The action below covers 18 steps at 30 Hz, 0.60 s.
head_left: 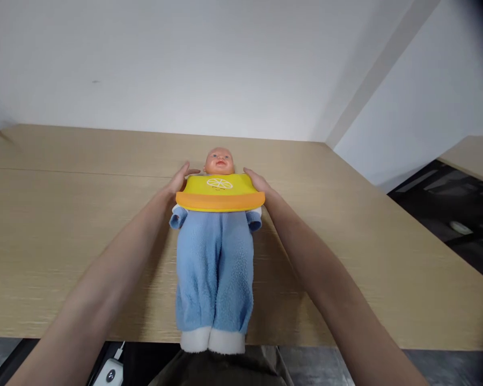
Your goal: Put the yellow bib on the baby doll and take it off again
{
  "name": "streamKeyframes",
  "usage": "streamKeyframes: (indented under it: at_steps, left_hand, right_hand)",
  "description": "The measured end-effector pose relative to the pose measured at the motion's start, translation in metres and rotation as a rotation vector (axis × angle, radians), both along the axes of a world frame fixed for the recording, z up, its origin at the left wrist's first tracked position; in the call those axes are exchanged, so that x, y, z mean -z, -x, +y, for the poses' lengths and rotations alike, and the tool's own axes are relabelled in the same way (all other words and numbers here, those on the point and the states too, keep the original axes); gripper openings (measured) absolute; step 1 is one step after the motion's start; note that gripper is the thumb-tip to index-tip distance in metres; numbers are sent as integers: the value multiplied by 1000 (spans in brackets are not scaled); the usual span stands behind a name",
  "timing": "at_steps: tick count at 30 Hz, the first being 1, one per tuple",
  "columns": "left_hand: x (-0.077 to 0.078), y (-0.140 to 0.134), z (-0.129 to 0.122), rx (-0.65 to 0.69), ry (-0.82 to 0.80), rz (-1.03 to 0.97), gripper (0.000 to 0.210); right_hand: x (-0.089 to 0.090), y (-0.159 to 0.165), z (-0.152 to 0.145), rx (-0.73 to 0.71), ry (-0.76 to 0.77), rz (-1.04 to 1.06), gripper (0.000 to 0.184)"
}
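A baby doll (pixel 215 268) lies on its back on the wooden table, its head (pixel 219 162) toward the wall and its feet at the near edge. It wears fuzzy blue clothes with white cuffs. Over its chest spreads a yellow bib (pixel 197 185) with a white citrus-slice print and an orange catch pocket (pixel 220 201). My left hand (pixel 181 179) is beside the bib's left edge, fingers stretched toward the doll's neck. At the opposite edge, my right hand (pixel 258 183) also has its fingers extended. The bib hides part of both hands, and whether they touch its underside cannot be made out.
The wooden table (pixel 72 230) reaches back to a white wall (pixel 165 69). Below its near edge on the left is a white device (pixel 109 373) with a cable. Dark shelving or equipment (pixel 446 209) stands beyond the right edge.
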State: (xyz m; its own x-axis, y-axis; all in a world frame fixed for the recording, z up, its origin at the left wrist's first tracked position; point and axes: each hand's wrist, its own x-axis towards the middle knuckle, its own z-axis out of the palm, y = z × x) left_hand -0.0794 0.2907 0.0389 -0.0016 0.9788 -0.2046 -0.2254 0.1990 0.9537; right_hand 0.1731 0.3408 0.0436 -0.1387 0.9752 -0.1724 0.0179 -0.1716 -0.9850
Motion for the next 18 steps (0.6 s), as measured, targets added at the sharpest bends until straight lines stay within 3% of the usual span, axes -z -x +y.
streamKeyframes:
  at_steps: [4, 9, 11, 18]
  left_hand:
    - [-2, -2, 6, 13, -2, 149, 63]
    - [-6, -6, 6, -168, 3, 309, 55]
    - [-6, -10, 4, -173, 4, 236, 51]
    - [-13, -25, -8, 34, 64, -16, 45]
  right_hand:
    - [-7, -2, 3, -24, 20, -100, 24]
    - [-16, -2, -1, -35, 23, -168, 17]
    - [-15, 0, -2, -66, 12, -135, 16]
    - [-2, 10, -5, -157, -17, 1, 22]
